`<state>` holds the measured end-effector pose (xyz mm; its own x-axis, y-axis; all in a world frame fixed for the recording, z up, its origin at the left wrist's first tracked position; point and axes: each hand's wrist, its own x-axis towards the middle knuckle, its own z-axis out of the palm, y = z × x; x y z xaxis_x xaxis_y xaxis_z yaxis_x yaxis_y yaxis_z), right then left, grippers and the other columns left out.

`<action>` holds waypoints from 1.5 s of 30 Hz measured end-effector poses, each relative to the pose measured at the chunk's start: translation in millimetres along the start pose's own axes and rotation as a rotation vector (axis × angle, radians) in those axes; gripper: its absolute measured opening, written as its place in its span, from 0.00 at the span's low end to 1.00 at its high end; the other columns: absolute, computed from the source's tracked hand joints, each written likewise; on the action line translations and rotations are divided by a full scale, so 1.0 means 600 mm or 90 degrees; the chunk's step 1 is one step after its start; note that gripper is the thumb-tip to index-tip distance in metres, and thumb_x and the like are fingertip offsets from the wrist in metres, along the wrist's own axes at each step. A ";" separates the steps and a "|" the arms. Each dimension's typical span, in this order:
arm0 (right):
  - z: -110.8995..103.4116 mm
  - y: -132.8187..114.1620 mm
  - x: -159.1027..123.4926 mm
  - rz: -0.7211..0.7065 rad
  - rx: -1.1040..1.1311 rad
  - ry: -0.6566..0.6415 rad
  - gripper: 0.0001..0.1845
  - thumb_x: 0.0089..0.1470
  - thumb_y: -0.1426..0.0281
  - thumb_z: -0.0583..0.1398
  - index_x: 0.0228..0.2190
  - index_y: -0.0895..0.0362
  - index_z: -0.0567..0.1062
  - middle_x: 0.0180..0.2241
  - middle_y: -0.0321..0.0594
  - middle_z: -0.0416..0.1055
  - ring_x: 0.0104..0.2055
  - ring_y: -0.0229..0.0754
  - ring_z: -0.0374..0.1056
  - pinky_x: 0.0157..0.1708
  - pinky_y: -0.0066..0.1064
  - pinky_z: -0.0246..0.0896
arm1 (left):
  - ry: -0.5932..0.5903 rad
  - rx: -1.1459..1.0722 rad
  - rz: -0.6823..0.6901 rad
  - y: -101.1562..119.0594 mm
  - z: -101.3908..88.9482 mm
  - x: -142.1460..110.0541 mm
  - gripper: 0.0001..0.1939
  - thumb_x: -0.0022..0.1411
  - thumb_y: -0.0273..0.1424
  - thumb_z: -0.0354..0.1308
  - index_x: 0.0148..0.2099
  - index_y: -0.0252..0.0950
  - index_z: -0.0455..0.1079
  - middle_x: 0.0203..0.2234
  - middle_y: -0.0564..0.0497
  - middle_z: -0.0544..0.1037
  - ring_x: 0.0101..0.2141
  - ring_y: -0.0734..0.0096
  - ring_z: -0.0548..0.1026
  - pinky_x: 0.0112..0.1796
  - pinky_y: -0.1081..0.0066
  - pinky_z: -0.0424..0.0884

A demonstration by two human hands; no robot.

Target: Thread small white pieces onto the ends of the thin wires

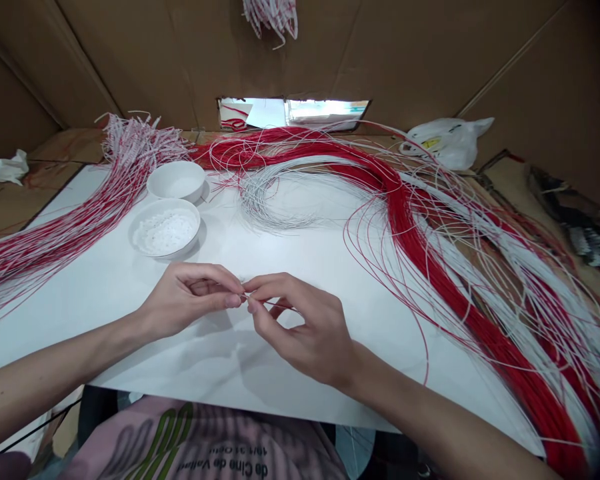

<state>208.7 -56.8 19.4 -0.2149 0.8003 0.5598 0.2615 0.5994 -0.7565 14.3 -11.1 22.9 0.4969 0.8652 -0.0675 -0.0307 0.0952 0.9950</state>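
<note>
My left hand (200,293) and my right hand (300,320) meet fingertip to fingertip above the front middle of the white table. A thin dark-red wire (285,307) runs through my right hand, pinched between thumb and fingers. My left thumb and forefinger are pressed together at the wire's end; whatever tiny piece they grip is hidden. Beyond my left hand stands a white bowl (134,235) of small white pieces (164,231). Just behind it is a second white bowl (177,180), whose inside looks plain white.
Red and white wires (410,220) arch across the back and down the right side. At left lies a wire bundle (95,193) with white-sleeved ends. Cardboard walls (145,60) enclose the table (220,360). A plastic bag (447,143) sits at back right, crumpled paper (6,168) at far left.
</note>
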 end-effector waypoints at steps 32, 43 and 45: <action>0.000 0.017 0.002 -0.073 -0.065 -0.020 0.07 0.59 0.79 0.57 0.36 0.58 0.74 0.37 0.42 0.75 0.38 0.36 0.73 0.29 0.24 0.72 | 0.049 0.138 0.152 -0.004 0.010 -0.003 0.08 0.54 0.21 0.66 0.34 0.40 0.78 0.29 0.55 0.81 0.32 0.77 0.77 0.34 0.81 0.74; 0.003 0.035 -0.001 -0.041 -0.145 -0.018 0.05 0.60 0.76 0.58 0.36 0.57 0.74 0.33 0.37 0.76 0.32 0.35 0.73 0.30 0.24 0.70 | 0.119 0.364 0.201 -0.023 0.011 -0.003 0.02 0.60 0.28 0.62 0.35 0.36 0.76 0.29 0.51 0.81 0.30 0.74 0.77 0.32 0.76 0.73; 0.000 0.038 0.002 0.008 -0.156 -0.016 0.06 0.57 0.78 0.58 0.34 0.57 0.73 0.32 0.37 0.75 0.30 0.35 0.71 0.30 0.25 0.69 | 0.143 0.382 0.215 -0.024 0.007 -0.001 0.03 0.60 0.29 0.63 0.35 0.35 0.76 0.29 0.51 0.81 0.30 0.73 0.77 0.33 0.75 0.73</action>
<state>214.5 -42.4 2.9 -0.2329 0.8092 0.5394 0.4842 0.5775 -0.6573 18.0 -14.7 8.9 0.3526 0.8860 0.3010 0.3629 -0.4260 0.8288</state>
